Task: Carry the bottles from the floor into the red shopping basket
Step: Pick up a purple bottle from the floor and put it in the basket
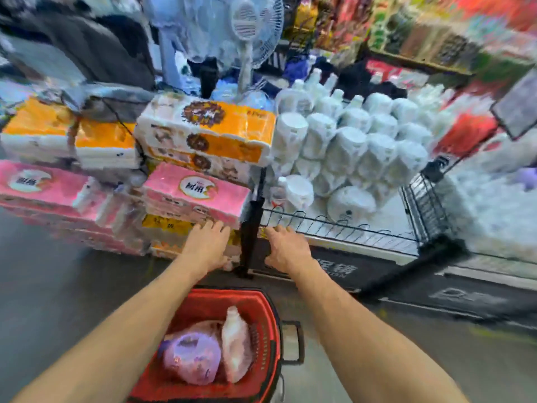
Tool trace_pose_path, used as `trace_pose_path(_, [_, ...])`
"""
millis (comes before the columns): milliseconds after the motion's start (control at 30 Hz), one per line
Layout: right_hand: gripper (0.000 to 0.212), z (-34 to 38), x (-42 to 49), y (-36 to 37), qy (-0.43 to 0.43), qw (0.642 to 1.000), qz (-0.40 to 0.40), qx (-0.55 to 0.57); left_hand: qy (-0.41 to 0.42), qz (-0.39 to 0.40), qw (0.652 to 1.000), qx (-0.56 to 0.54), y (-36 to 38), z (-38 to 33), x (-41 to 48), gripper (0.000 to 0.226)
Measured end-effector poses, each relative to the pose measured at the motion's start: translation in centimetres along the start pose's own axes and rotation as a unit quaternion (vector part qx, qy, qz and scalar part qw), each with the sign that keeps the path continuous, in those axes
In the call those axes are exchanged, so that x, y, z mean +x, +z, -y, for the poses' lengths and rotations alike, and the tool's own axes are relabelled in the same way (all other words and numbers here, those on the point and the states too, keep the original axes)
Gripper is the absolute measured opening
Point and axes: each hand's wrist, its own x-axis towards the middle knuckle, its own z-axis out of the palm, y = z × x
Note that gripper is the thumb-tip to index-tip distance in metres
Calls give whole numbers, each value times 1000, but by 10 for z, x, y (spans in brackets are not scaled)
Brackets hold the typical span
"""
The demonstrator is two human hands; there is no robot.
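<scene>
Apparently both empty hands [207,245] [286,248] reach above the red basket [261,338].

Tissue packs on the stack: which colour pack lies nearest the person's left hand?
The pink pack just above the left hand; the orange packs sit higher on the stack.

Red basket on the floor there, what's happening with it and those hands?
A person stands over the red shopping basket, both bare arms stretched forward. The left hand and right hand are open and empty, reaching toward the low wire rack stacked with white bottles. The basket already holds two items, a purple one and a pale pinkish bottle. The image is blurry.
</scene>
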Motion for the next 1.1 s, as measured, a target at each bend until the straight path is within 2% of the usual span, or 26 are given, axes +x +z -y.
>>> trace_pose_path(167, [67,-130,-94,-17,154,986,-30,53,115,-24,993,23,-73,-110,38,62])
trace_pose_path(300, [67,-244,-208,0,307,949,-13,69,230,-54,972,-3,-116,-234,56,50])
trace_pose_path(433, [69,-328,-320,14,407,909,-35,81,341,-55,938,-32,-144,-378,53,55])
trace_pose_path(533, [63,-374,-394,20,470,876,-53,95,419,-64,906,-20,-157,-482,38,64])
trace_pose_path(700, [66,-432,-496,30,556,822,-68,99,518,-70,852,23,-178,-620,16,69])
trace_pose_path(933, [64,-494,-579,54,633,766,-47,103,596,-78,793,96,-179,-759,23,69])
trace_pose_path(1100, [68,-540,-608,65,692,711,-43,118,668,-149,719,122,-189,-844,40,54])
